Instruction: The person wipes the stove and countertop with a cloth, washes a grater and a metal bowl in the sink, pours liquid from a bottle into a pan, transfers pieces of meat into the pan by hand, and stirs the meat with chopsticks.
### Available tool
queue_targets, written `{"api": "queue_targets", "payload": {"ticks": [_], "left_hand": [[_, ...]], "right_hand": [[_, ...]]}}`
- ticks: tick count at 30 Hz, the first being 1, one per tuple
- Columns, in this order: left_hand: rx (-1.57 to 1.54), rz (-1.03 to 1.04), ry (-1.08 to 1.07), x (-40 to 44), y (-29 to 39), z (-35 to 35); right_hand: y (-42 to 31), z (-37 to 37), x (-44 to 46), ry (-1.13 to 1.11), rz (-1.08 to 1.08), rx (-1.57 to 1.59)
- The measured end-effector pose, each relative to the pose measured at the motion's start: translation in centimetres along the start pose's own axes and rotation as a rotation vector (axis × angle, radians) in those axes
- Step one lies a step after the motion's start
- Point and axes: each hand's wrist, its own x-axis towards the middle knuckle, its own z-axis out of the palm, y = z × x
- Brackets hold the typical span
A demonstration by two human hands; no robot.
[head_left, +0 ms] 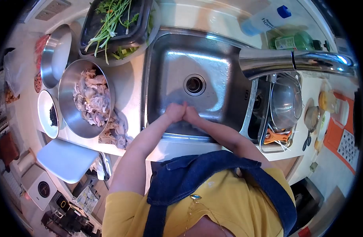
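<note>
Over the near part of the metal sink (157, 71), my left hand (175, 113) and my right hand (191, 114) are pressed together. Both have their fingers curled in, partly hidden by one another, and no object shows between them. Below them the basin holds a round drain (194, 85), with water drops on the steel. The faucet (264, 62) reaches in from the right, with no stream of water visible.
Left of the sink, a steel bowl (67, 112) holds raw meat pieces. Green stalks (112, 25) lie on a black lidded container. A white cutting board (67, 160) juts over the counter edge. At the right, a rack holds a strainer (286, 102) and orange-handled scissors (277, 136).
</note>
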Motion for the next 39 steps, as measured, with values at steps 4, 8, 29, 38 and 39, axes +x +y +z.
{"api": "queue_targets", "payload": {"ticks": [4,8,29,38,39], "left_hand": [[-0.158,-0.206,0.033,-1.3,0.2,-2.2],[-0.278,-0.236,0.279,-6.8,0.5,-5.7],[-0.087,-0.799,1.239,-21.9,-1.6,2.8],[-0.185,-0.832,1.284,-22.2,-2.6,2.4],[-0.237,-0.782,1.363,-22.2,-2.6,2.5]], "right_hand": [[-1.2,-5.1,-1.2,0.205,-0.21,-0.091],[3.2,-8.6,4.1,0.248,-0.187,-0.16],[4.4,-5.9,11.2,0.143,0.306,1.124],[5.9,-5.0,11.1,0.361,0.553,1.879],[5.8,-4.7,11.1,0.382,0.555,1.872]]}}
